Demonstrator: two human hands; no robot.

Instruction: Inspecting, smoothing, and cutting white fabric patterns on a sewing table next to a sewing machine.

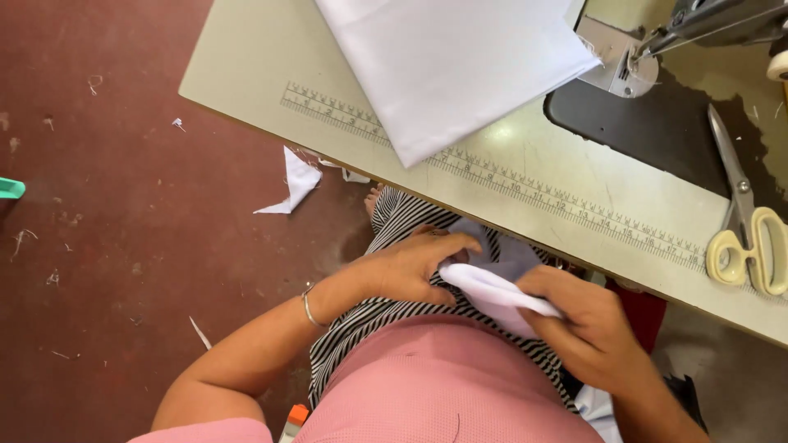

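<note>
Both my hands hold a small folded piece of white cloth [492, 289] in my lap, below the edge of the sewing table [246, 66]. My left hand [410, 267] pinches its left end, with a thin bangle on the wrist. The right end of the strip is gripped by my right hand [587, 328]. Under the cloth lie a pale blue fabric [509, 250] and my striped skirt [394, 221].
A large white fabric sheet [451, 57] lies on the table over a printed ruler strip [525, 184]. Cream-handled scissors [747, 230] rest at the right, next to the sewing machine's dark base [657, 123]. White scraps [295, 180] litter the red floor.
</note>
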